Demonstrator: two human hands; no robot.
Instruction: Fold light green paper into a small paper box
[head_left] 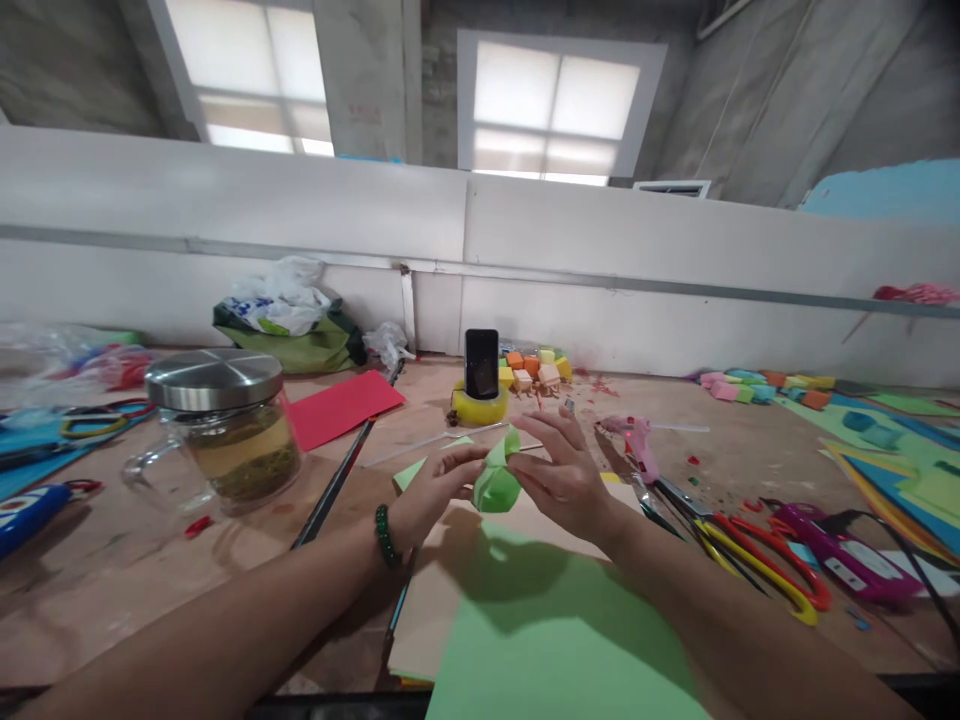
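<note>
Between my two hands is a small folded piece of light green paper (496, 488), curled into a rounded shape with a raised tip. My left hand (439, 490), with a dark green bead bracelet (386, 535) at the wrist, pinches it from the left. From the right, the fingers of my right hand (566, 475) are closed on its upper edge. Below them a large light green sheet (555, 640) lies over a stack of peach paper (424, 620). Some fingertips are hidden behind the folded paper.
A lidded glass mug of tea (240, 440) stands at left near red paper (345, 408). A phone (481, 363) rests in a yellow tape roll (480, 408). Right are a pink glue gun (641, 447), scissors (772, 560), a purple device (847, 555) and coloured paper blocks (765, 385).
</note>
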